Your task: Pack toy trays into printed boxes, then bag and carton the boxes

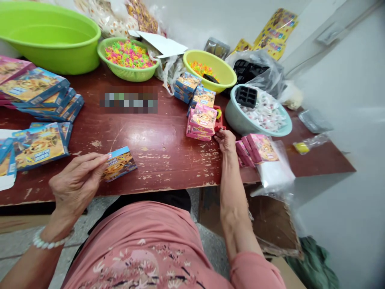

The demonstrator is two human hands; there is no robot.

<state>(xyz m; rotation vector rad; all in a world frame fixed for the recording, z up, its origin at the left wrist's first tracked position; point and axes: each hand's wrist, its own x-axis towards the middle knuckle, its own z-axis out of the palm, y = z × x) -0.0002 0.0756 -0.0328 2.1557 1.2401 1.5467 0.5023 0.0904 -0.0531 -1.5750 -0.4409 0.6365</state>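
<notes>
My left hand [80,182] pinches a small printed box [118,163] by its left end, just above the table near the front edge. The box is blue and gold with a light blue strip along its top. My right hand [226,141] reaches to the near end of a red tape dispenser [219,117] with a yellow ring in it. Its fingers are curled together there, and whatever is between them is too small to make out. Just left of that hand stands a stack of pink boxes [203,120], with stacked blue boxes [188,82] behind it.
More blue boxes [40,146] are piled at the left. Along the back stand a large green tub [75,48], a green basket [129,73] of colourful small pieces and a yellow bowl [224,68]. A pale blue basin [237,120] holds white packets. Pink boxes [260,147] lie at the right.
</notes>
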